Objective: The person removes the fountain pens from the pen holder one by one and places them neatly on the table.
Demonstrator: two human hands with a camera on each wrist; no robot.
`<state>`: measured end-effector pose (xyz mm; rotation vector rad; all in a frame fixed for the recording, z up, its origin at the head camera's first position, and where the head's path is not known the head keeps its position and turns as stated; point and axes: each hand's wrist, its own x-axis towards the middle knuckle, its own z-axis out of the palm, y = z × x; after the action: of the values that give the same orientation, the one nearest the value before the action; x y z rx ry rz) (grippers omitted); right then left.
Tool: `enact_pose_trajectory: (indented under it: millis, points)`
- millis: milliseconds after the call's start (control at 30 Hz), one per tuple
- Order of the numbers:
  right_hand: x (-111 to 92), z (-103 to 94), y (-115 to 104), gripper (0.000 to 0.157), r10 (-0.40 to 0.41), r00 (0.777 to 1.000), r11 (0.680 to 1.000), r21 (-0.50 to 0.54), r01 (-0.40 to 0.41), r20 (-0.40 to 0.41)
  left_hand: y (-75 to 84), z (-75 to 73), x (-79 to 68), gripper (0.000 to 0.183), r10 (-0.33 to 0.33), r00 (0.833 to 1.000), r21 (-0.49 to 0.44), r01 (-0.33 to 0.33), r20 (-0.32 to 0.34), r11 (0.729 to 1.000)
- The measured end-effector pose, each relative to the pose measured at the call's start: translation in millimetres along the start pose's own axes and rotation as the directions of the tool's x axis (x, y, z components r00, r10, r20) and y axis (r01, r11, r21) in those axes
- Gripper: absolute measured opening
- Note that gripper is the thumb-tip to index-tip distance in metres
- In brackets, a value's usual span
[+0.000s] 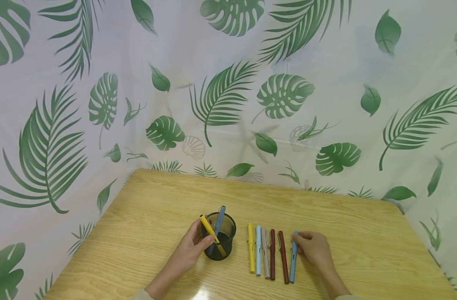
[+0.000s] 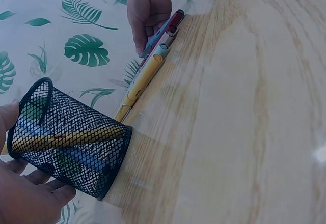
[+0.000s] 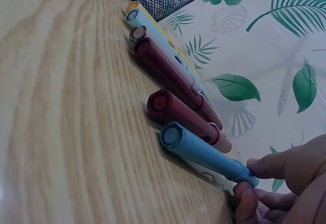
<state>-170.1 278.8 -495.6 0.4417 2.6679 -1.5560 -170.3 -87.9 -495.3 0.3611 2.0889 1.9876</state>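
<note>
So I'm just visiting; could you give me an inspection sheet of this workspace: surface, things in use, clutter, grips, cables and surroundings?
Surface: wood-grain table, with a bright glare spot low in the head view.
Job's things: mesh cup with a yellow pen and a blue pen in it; beside it, a row of six pens lying side by side.
Clutter: nothing seen.
Grips: bare hands; the left grip holds the cup, the right grip pinches the end pen, also blue.
Cables: nothing seen.
Surroundings: leaf-print sheet behind and at both sides.
</note>
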Motion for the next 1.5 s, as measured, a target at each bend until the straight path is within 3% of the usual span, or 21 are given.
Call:
enact_pose_trajectory:
  millis: [600,900,1233,1500]
  points:
    - [-3,4.1,0,0.041,-0.057,0.998,0.997,-0.057,0.055,-0.037,3.4,1.0,-2.0,0.080,0.013,1.000,-0.032,-0.013,-0.006,0.999]
    - [-4,5.0,1,0.034,-0.062,0.996,0.997,-0.040,0.059,-0.059,4.2,1.6,-1.9,0.081,0.008,1.000,-0.027,-0.009,-0.013,1.000]
    - [-4,3.7,-5,0.037,0.004,0.999,1.000,0.030,-0.003,-0.049,3.9,1.4,-2.0,0.080,0.013,1.000,-0.023,-0.013,-0.015,1.000]
    - [-6,7.2,-19,0.037,-0.045,0.997,0.999,0.028,0.047,-0.065,4.2,1.0,-2.5,0.081,0.010,1.000,-0.015,-0.011,-0.014,1.000]
